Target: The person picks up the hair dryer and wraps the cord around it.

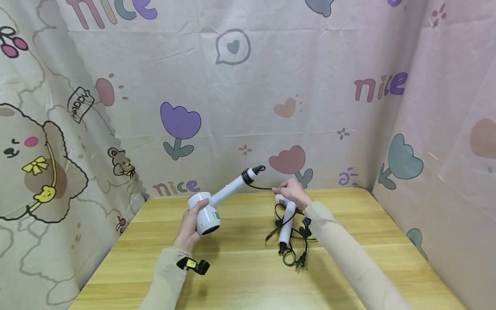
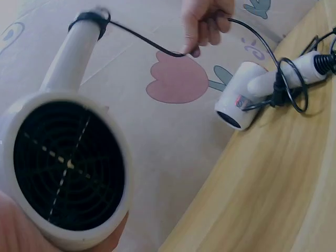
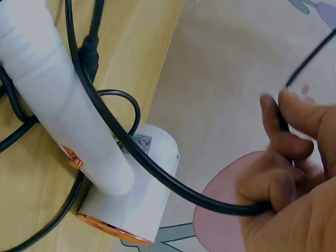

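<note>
My left hand [image 1: 187, 227] grips a white hair dryer [image 1: 209, 216] round its barrel, above the table. Its handle slants up to the right, with black cord [image 1: 246, 177] wound round the end. From there the cord [image 2: 144, 39] runs taut to my right hand [image 1: 295, 193], which pinches it between thumb and forefinger. In the right wrist view, more of the cord [image 3: 184, 191] passes through the curled fingers. Under my right hand, a second white hair dryer [image 1: 287, 224] lies on the table; black cord loops over its handle. The held dryer's dark round grille [image 2: 68, 165] faces the left wrist camera.
The wooden table [image 1: 240, 275] reaches back to a printed cloth [image 1: 240, 99], which also hangs at both sides. A black plug [image 1: 301, 261] lies on the table near the second dryer's handle end. A small black device [image 1: 193, 265] is strapped to the left sleeve.
</note>
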Motion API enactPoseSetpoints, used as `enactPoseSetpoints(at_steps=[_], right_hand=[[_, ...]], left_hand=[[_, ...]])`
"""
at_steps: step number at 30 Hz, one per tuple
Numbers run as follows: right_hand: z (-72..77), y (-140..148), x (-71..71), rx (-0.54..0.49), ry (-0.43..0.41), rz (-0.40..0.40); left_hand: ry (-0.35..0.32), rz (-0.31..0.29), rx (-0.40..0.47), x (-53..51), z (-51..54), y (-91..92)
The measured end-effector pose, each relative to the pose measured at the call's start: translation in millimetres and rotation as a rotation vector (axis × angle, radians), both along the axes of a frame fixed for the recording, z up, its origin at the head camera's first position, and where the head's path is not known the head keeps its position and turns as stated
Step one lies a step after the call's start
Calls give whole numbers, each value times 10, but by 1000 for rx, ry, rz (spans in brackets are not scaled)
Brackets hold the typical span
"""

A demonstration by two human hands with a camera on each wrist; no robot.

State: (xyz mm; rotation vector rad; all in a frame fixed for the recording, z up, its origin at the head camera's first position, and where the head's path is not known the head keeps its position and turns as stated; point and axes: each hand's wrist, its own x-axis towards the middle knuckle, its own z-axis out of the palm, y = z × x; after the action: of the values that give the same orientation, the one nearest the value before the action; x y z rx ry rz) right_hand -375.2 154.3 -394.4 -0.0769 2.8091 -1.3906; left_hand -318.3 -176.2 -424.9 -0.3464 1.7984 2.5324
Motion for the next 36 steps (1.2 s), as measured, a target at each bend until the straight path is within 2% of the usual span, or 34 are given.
enactPoseSetpoints(at_steps=[5, 10, 16, 19, 23, 31, 36], right_hand=[[-5, -44, -13, 81, 99, -40], [47, -82, -15, 187, 277, -86], [170, -129, 14, 211, 407, -63], [218, -138, 17, 259, 498, -61], [249, -150, 36, 340, 582, -54], [291, -224, 126, 403, 760, -45], [261, -307, 201, 397, 841, -27]], left_hand=[[17, -79, -56, -2, -56, 19], [15, -159, -84, -5, -135, -10], [16, -251, -118, 21, -238, -64], [15, -251, -160, 16, -260, -87], [24, -201, -250, 12, -242, -123], [150, -184, -471, -5, -126, -99], [186, -124, -567, -7, -90, -85]])
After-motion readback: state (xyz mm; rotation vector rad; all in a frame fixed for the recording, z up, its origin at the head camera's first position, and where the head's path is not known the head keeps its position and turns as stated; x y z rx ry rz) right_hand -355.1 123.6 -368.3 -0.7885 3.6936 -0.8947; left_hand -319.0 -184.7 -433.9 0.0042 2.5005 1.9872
